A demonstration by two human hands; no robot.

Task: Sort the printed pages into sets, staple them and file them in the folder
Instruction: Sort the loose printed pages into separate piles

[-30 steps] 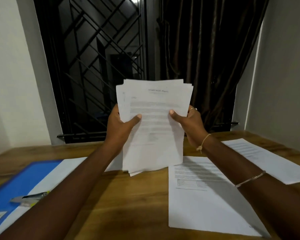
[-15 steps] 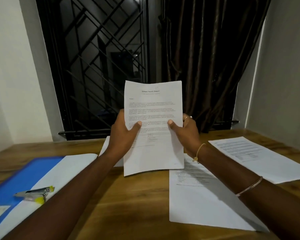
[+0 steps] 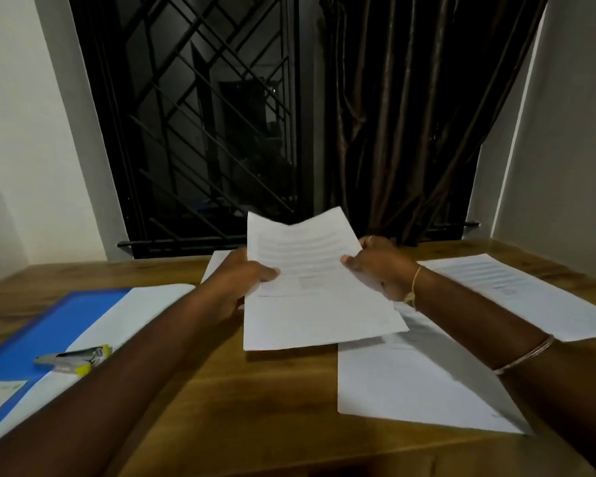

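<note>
Forearms come in from the bottom edge, L and R, over a wooden table (image 3: 255,401). A thin bangle (image 3: 523,356) circles the R forearm. Nearest on the R side lies a near sheet (image 3: 420,383), flat on the wood, its far end shadowed by the R arm.

On the L side a blue folder (image 3: 49,325) lies flat at the table's L edge, w/ a pale label (image 3: 0,394) on its near part. A white page (image 3: 145,304) overlaps the folder's R side. A stapler (image 3: 73,358), grey w/ yellow, lies across the line where blue meets white.

Mid-table, both hands hold the printed pages (image 3: 317,304) just above the wood. They are tilted, w/ the far edge raised and bowed. How many sheets, can't tell. L hand (image 3: 233,287) pinches the L edge, thumb on top of the print, fingers underneath and hidden. R hand (image 3: 382,270) pinches the R edge the same way, thumb on top, other fingers curled behind. It has a ring (image 3: 370,239) on one finger and a thread bracelet (image 3: 415,284) at the wrist. The pages' near corner overlaps the near sheet's far corner in view; touching or not, can't tell.

Behind the L hand a sheet corner (image 3: 219,266) shows on the table. Far R lies a far sheet (image 3: 516,290) w/ print, well apart from the held pages.

Beyond the table are a black window grille (image 3: 200,132), a dark curtain (image 3: 410,115) and white walls either side.
</note>
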